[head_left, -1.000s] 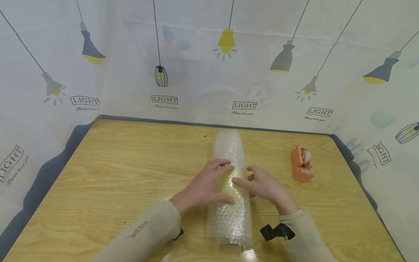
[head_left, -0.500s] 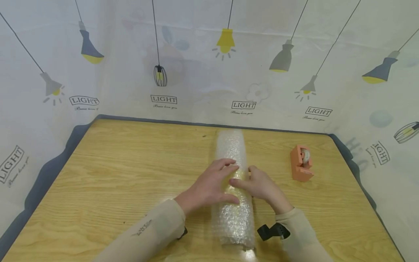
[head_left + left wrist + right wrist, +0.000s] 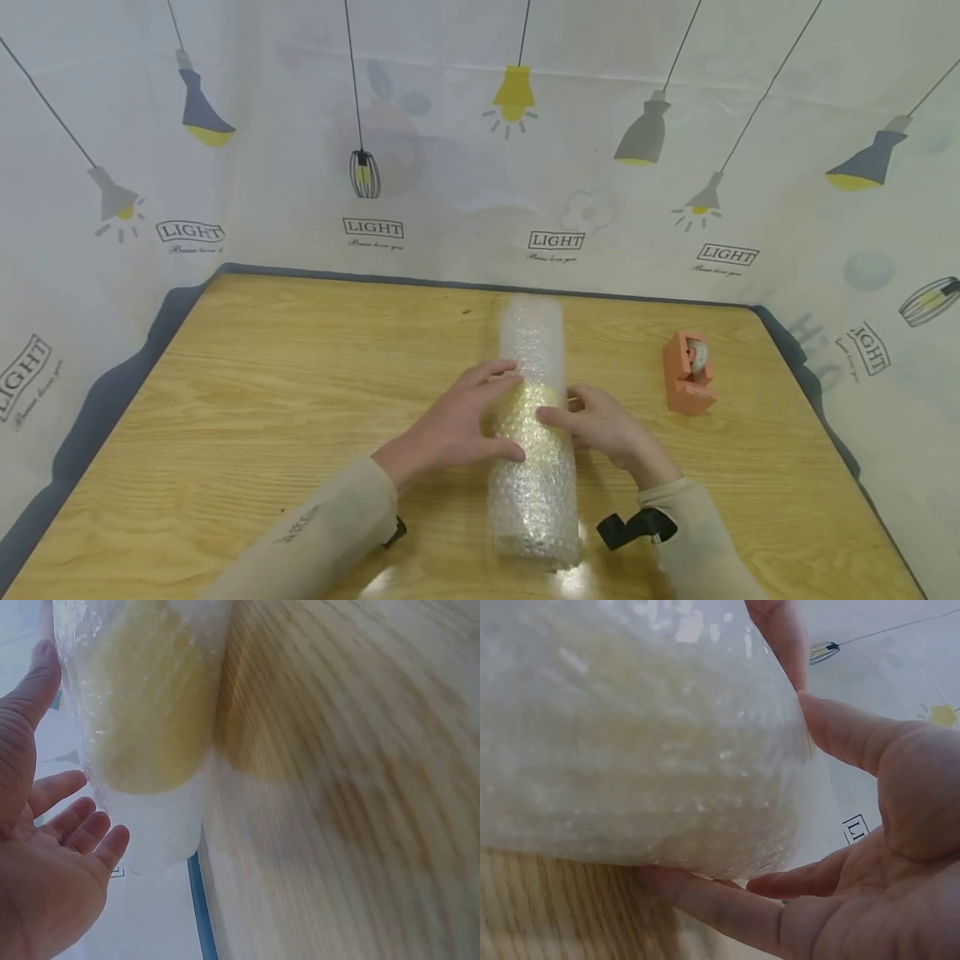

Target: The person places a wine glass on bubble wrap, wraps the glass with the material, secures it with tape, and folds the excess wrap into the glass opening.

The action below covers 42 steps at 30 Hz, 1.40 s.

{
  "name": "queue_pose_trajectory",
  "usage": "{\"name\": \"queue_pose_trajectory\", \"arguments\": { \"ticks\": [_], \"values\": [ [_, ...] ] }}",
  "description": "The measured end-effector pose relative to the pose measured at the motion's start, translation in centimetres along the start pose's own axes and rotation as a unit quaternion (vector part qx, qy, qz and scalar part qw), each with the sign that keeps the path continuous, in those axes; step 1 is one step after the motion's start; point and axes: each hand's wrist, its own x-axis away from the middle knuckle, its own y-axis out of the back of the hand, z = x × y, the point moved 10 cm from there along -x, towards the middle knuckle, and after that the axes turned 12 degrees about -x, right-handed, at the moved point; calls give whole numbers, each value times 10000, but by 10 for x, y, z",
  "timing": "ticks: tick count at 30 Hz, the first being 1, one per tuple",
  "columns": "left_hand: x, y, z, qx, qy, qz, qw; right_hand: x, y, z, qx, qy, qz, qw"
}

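Observation:
A long roll of bubble wrap [image 3: 532,508] lies across the table, pointing away from me. Something yellow and rounded shows through its layers in the left wrist view, a yellow shape [image 3: 154,705] whose kind I cannot tell. My right hand [image 3: 611,427] grips the roll's right side, thumb on top and fingers tucked at its underside, as the right wrist view shows. On the other side my left hand [image 3: 457,417] has its fingers loosely spread, thumb and fingertips right at the wrap. Part of the right fingers is hidden by the roll.
An orange tape dispenser [image 3: 688,375] with a roll of tape stands on the right of the wooden table [image 3: 300,358]. Behind the table hangs a pale cloth backdrop [image 3: 450,167] printed with lamps. A black strap [image 3: 637,529] is on the right wrist.
The roll and both hands shifted slightly right, then back. My left hand is now a little further left, and more of the yellow shows through the wrap between the hands.

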Motion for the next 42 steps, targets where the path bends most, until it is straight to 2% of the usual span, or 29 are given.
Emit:
{"name": "queue_pose_trajectory", "arguments": {
  "ticks": [7,10,14,18,21,27,33,42],
  "values": [
    [7,4,11,126,0,-39,9999,-3,-6,0,-488,-77,158,9987],
    [9,6,12,138,-39,-97,9998,-2,-9,2,-476,-59,179,9987],
    [8,5,9,81,-134,-162,9997,-3,-9,5,-156,136,306,9993],
    [4,2,6,81,-133,-166,9997,-3,-9,7,-62,310,564,9979],
    [3,0,4,134,-108,-186,9997,-1,-6,9,-28,327,600,9977],
    [-2,-7,0,98,-20,-193,9998,2,-2,9,-299,322,611,9972],
    [-5,-11,-4,53,-62,-258,9996,5,-1,7,-607,343,695,9951],
    [-9,-16,-6,16,-3,-253,9997,5,6,5,-401,392,746,9956]
  ]
}}
